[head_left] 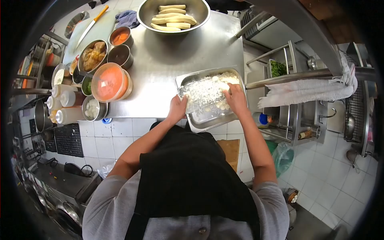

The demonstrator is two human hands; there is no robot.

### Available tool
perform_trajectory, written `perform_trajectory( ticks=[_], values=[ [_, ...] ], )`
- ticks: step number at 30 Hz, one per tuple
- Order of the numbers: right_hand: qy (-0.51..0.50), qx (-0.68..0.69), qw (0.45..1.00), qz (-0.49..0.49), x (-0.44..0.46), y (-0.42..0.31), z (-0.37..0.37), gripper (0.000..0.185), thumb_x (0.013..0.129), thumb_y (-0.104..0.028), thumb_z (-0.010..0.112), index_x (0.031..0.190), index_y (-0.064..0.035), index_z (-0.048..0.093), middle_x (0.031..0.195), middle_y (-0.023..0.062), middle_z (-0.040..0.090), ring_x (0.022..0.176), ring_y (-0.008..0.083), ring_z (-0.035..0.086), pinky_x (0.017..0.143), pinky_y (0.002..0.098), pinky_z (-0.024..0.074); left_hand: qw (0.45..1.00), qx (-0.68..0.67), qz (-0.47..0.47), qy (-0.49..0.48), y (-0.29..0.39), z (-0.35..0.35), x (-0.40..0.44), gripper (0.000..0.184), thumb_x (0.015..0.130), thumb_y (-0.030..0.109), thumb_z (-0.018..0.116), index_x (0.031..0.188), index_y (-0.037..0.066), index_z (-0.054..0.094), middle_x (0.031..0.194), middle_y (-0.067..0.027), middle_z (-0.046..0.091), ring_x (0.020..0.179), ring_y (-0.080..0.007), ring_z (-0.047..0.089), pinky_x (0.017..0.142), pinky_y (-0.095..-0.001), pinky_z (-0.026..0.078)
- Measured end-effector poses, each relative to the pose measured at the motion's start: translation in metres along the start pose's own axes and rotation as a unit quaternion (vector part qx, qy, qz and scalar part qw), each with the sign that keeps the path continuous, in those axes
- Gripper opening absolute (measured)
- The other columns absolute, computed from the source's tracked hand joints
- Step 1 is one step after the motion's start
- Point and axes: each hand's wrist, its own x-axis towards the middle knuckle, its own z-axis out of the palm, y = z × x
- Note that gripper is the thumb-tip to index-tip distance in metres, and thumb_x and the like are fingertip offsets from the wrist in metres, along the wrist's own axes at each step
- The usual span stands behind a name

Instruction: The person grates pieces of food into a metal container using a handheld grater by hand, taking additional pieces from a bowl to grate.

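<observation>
Over the metal tray, the left hand and right hand, partly curled, held a crumb-covered sheet; steadying it seemed the step, the next move calling for level support.

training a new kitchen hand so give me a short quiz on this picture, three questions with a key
1. What lies on the cutting board: a) a ladle, b) an orange-handled knife, c) a whisk?
2. True or false: the large steel bowl is empty.
3. Fill the gap: the left hand and right hand are both at the metal ___ of white crumbly food.

Key: 1 b; 2 false, it holds long pale pieces; 3 tray.
</observation>
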Motion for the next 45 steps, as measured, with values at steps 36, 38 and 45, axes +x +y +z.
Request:
perform_trajectory(
  ticks=[36, 38, 45],
  values=[
    [-0.004, 0.058, 0.998, 0.021, 0.02, -0.001, 0.017, 0.039, 0.075, -0.019, 0.075, 0.105, 0.0009, 0.061, 0.104, 0.0209, 0.059, 0.096, 0.0404, 0.061, 0.087, 0.0442, 0.0506, 0.999, -0.027, 0.011, 0.018, -0.003, 0.002, 0.001, 0.03, 0.099, 0.02, 0.051, 0.09, -0.007, 0.06, 0.059, -0.0112, 0.059, 0.041, -0.0174, 0.055, 0.036, -0.0329, 0.045],
    [-0.042, 0.031, 0.997, 0.058, 0.02, -0.013, 0.012, 0.039, 0.074, -0.019, 0.076, 0.104, 0.0015, 0.06, 0.104, 0.021, 0.059, 0.096, 0.04, 0.061, 0.086, 0.0444, 0.0509, 1.0, 0.018, -0.002, 0.014, -0.005, 0.0, 0.006, 0.03, 0.1, 0.019, 0.049, 0.091, -0.007, 0.06, 0.058, -0.0105, 0.059, 0.04, -0.0171, 0.055, 0.035, -0.0322, 0.045],
    [-0.013, 0.125, 0.985, -0.116, -0.008, -0.067, 0.009, 0.034, 0.078, -0.014, 0.075, 0.108, -0.0036, 0.063, 0.101, 0.0136, 0.057, 0.087, 0.0328, 0.061, 0.077, 0.0399, 0.0521, 1.0, -0.011, 0.02, 0.011, -0.003, 0.0, 0.009, 0.031, 0.1, 0.02, 0.049, 0.091, -0.007, 0.06, 0.057, -0.0106, 0.059, 0.04, -0.0172, 0.056, 0.034, -0.0309, 0.045]
  ],
)
